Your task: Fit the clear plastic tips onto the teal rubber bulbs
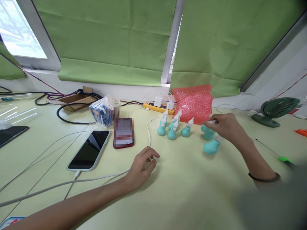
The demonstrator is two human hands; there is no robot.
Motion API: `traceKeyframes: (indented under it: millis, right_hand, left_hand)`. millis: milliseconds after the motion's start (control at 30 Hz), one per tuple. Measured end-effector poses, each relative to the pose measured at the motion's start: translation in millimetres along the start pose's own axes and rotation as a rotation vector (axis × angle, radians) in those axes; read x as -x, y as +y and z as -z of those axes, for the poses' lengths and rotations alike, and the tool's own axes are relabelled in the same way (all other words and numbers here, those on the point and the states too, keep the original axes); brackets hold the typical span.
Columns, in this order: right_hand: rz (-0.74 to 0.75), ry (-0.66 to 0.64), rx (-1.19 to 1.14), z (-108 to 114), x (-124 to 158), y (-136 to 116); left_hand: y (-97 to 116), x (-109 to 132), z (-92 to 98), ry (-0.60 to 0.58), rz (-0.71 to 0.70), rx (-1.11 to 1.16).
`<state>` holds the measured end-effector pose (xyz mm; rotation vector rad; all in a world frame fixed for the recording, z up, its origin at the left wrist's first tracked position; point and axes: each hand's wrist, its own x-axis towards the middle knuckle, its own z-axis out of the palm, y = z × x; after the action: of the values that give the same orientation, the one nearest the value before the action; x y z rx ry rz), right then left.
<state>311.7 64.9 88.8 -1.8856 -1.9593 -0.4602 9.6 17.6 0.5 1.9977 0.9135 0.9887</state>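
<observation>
Several small teal bulbs with white tips (172,127) stand in a cluster on the pale yellow table (187,191). My right hand (224,126) is closed on the white tip of one teal bulb (207,132) at the right of the cluster. Another teal bulb (211,147) lies on its side just in front of that hand. My left hand (142,166) rests on the table with its fingers loosely curled, holding nothing, beside a white cable (83,180).
A red bubble-wrap bag (194,102) lies behind the bulbs, next to a yellow power strip (158,107). Two phones (90,150) (123,132), a wrapped blue carton (103,113), a cardboard box (74,100) and cables sit at left. A green fan (275,111) and a green-handled tool (283,158) are at right.
</observation>
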Motion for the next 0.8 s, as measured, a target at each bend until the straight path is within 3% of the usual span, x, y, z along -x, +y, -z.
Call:
traceKeyframes:
  millis: [100, 200, 367, 467, 567, 733, 800]
  right_hand:
    - [0.078, 0.184, -0.122, 24.8, 19.1, -11.4]
    - [0.118, 0.286, -0.276, 33.3, 39.5, -39.1]
    - [0.187, 0.402, -0.441, 13.5, 65.8, -100.3]
    - [0.145, 0.440, -0.500, -3.9, 73.8, -124.2]
    - [0.041, 0.435, -0.651, -19.8, 74.9, -134.5]
    - [-0.264, 0.232, -1.143, -42.9, 73.8, -134.6]
    - [-0.345, 0.162, -1.255, -49.8, 77.5, -130.9]
  left_hand:
    - [3.9, 2.1, 2.0, -0.024, -0.052, -0.038]
    - [7.1, 4.4, 2.1, -0.033, -0.137, -0.109]
    - [16.4, 2.5, -8.3, -0.093, -0.235, -0.303]
    - [23.1, -4.9, -17.5, -0.064, -0.193, -0.382]
    - [24.2, -12.7, -25.5, -0.013, -0.119, -0.456]
    - [20.1, -18.6, -28.3, -0.227, 0.039, -0.534]
    - [19.6, -19.0, -24.0, -0.258, 0.066, -0.591]
